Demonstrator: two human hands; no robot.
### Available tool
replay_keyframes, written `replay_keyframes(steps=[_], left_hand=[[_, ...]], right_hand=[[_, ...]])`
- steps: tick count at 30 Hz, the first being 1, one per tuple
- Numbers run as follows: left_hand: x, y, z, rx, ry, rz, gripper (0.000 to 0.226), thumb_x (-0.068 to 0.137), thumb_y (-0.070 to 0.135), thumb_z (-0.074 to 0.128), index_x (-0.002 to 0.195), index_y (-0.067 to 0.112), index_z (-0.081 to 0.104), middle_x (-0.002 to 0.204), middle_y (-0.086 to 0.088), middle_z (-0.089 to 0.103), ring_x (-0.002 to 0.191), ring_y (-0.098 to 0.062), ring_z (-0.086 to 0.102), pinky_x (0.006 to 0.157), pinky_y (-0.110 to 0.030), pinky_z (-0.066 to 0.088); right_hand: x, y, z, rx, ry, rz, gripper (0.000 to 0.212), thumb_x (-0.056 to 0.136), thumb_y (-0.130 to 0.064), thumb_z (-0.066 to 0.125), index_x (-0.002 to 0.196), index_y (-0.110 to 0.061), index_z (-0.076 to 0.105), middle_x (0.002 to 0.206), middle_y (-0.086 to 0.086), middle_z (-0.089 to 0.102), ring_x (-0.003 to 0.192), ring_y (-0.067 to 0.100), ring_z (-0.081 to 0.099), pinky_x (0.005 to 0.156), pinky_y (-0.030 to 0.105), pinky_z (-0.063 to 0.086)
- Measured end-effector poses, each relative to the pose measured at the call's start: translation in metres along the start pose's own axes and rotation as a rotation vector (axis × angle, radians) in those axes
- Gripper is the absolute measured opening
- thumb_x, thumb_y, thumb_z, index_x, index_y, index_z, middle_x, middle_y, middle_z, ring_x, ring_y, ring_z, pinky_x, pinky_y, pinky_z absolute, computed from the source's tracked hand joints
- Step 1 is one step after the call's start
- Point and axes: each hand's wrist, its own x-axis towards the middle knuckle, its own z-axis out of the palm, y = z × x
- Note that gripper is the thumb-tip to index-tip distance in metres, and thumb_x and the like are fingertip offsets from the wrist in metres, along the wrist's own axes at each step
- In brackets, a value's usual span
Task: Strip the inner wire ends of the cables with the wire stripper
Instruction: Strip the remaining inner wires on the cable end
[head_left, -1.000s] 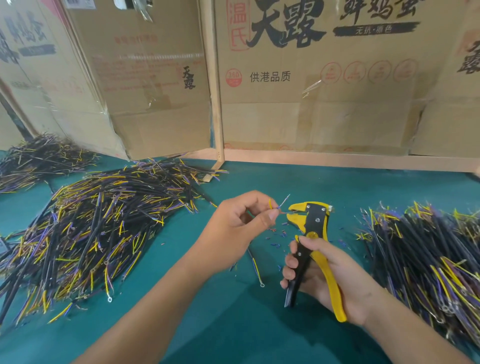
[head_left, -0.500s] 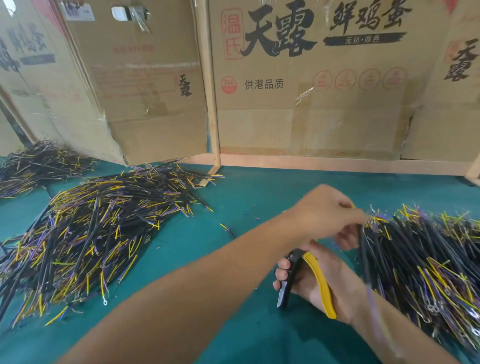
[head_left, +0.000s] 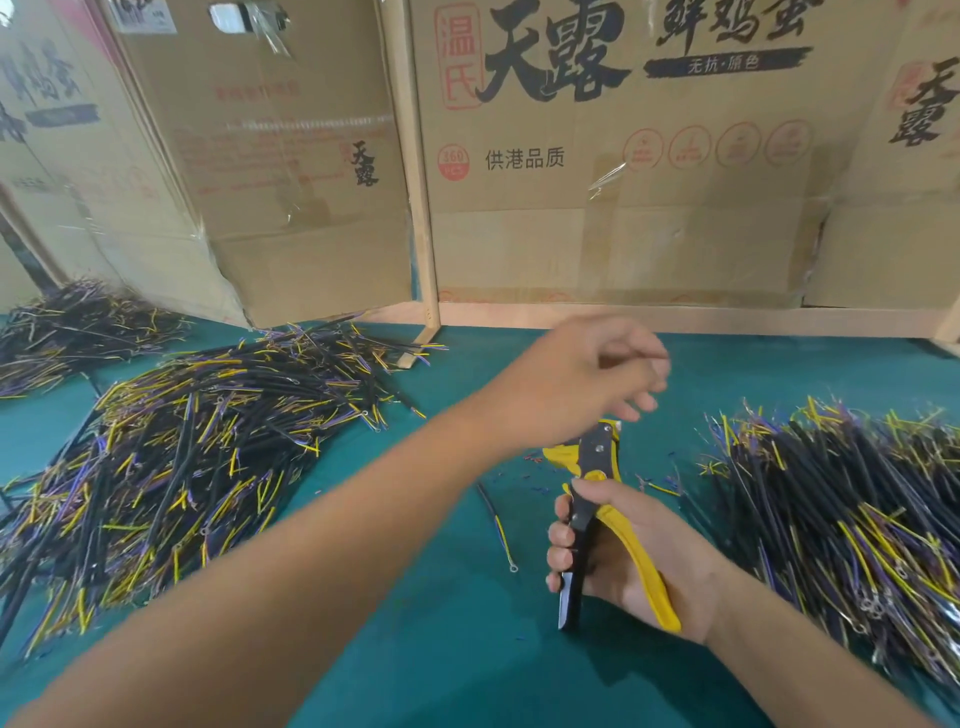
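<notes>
My right hand (head_left: 631, 558) grips the black and yellow handles of the wire stripper (head_left: 597, 457), whose head points away from me just above the green table (head_left: 415, 623). Just above the stripper's head hovers my left hand (head_left: 597, 374), blurred, its fingers loosely curled with no cable visible in them. One loose black cable (head_left: 496, 525) with yellow and purple inner wires lies on the table left of the stripper. A large heap of such cables (head_left: 182, 467) spreads at the left and another heap (head_left: 841, 519) at the right.
A third, smaller cable heap (head_left: 67, 332) lies at the far left. Cardboard boxes (head_left: 623, 182) and a wooden frame post (head_left: 415, 208) wall off the back of the table. Small bits of stripped insulation (head_left: 530, 486) dot the cloth near the stripper.
My left hand held a cable at the stripper's jaws, reached right to the right-hand heap, and now has swung back over the stripper without a cable. My right hand stayed put.
</notes>
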Motion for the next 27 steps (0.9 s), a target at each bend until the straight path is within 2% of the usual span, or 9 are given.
replay_keyframes(steps=[2, 4, 6, 8, 10, 12, 21, 24, 27], left_hand=[[-0.017, -0.001, -0.04, 0.155, 0.035, 0.029, 0.01, 0.097, 0.01, 0.058, 0.091, 0.017, 0.063, 0.081, -0.006, 0.07, 0.073, -0.012, 0.065, 0.067, -0.03, 0.056], [-0.032, -0.016, -0.091, 0.611, 0.011, -0.091, 0.007, 0.095, 0.008, 0.057, 0.093, 0.012, 0.062, 0.084, -0.012, 0.068, 0.077, -0.018, 0.062, 0.07, -0.035, 0.051], [-0.054, -0.038, -0.144, 1.218, -0.182, -0.404, 0.009, 0.093, 0.009, 0.054, 0.098, 0.006, 0.061, 0.096, -0.011, 0.067, 0.093, -0.026, 0.063, 0.08, -0.035, 0.046], [-0.081, -0.06, -0.181, 1.524, -0.292, -0.696, 0.02, 0.089, 0.016, 0.06, 0.107, 0.008, 0.063, 0.109, -0.007, 0.067, 0.106, -0.026, 0.062, 0.086, -0.033, 0.049], [-0.104, -0.075, -0.203, 1.578, -0.22, -0.811, 0.028, 0.085, 0.023, 0.067, 0.112, 0.016, 0.061, 0.115, -0.001, 0.064, 0.109, -0.022, 0.061, 0.085, -0.033, 0.051], [-0.116, -0.084, -0.21, 1.615, -0.15, -0.811, 0.028, 0.085, 0.026, 0.066, 0.112, 0.022, 0.058, 0.117, 0.002, 0.061, 0.111, -0.02, 0.059, 0.077, -0.031, 0.049], [-0.103, -0.081, -0.198, 1.682, 0.153, -0.482, 0.003, 0.091, 0.02, 0.057, 0.094, 0.022, 0.056, 0.098, -0.003, 0.065, 0.092, -0.03, 0.064, 0.062, -0.03, 0.038], [-0.091, -0.075, -0.186, 1.653, 0.288, -0.361, 0.014, 0.092, 0.029, 0.061, 0.087, 0.021, 0.05, 0.094, -0.005, 0.065, 0.089, -0.033, 0.064, 0.062, -0.032, 0.038], [-0.083, -0.074, -0.178, 1.543, 0.314, -0.367, 0.024, 0.092, 0.033, 0.061, 0.084, 0.022, 0.041, 0.092, -0.005, 0.063, 0.089, -0.032, 0.063, 0.063, -0.033, 0.037]], right_hand=[[0.0, -0.001, -0.045, -0.095, 0.004, 0.002, 0.025, 0.083, -0.029, 0.066, 0.086, -0.007, 0.056, 0.075, 0.012, 0.046, 0.063, 0.028, 0.046, 0.066, 0.043, 0.05], [-0.001, 0.001, -0.054, -0.154, -0.016, 0.016, 0.024, 0.084, -0.028, 0.065, 0.086, -0.007, 0.056, 0.076, 0.013, 0.046, 0.063, 0.029, 0.047, 0.066, 0.043, 0.05], [0.005, 0.003, -0.048, -0.151, -0.03, -0.017, 0.023, 0.085, -0.029, 0.065, 0.087, -0.007, 0.056, 0.076, 0.013, 0.047, 0.064, 0.028, 0.047, 0.067, 0.043, 0.051], [0.006, 0.0, -0.052, -0.15, -0.05, -0.006, 0.024, 0.084, -0.03, 0.066, 0.088, -0.008, 0.057, 0.076, 0.013, 0.047, 0.064, 0.028, 0.048, 0.068, 0.044, 0.05], [0.006, 0.0, -0.055, -0.164, -0.056, -0.006, 0.026, 0.084, -0.031, 0.067, 0.089, -0.007, 0.058, 0.077, 0.013, 0.047, 0.064, 0.028, 0.048, 0.069, 0.045, 0.051], [0.008, 0.0, -0.055, -0.165, -0.067, -0.006, 0.025, 0.086, -0.03, 0.068, 0.089, -0.007, 0.058, 0.078, 0.013, 0.047, 0.065, 0.029, 0.048, 0.07, 0.045, 0.051], [0.008, 0.0, -0.057, -0.153, -0.082, 0.009, 0.025, 0.086, -0.03, 0.068, 0.088, -0.007, 0.059, 0.078, 0.014, 0.048, 0.066, 0.03, 0.049, 0.069, 0.046, 0.052], [0.008, 0.0, -0.057, -0.141, -0.086, 0.011, 0.026, 0.086, -0.03, 0.07, 0.089, -0.006, 0.06, 0.078, 0.014, 0.048, 0.066, 0.03, 0.049, 0.07, 0.046, 0.052], [0.008, 0.0, -0.057, -0.144, -0.082, 0.015, 0.026, 0.087, -0.03, 0.068, 0.09, -0.006, 0.058, 0.078, 0.014, 0.048, 0.066, 0.03, 0.049, 0.071, 0.046, 0.051]])
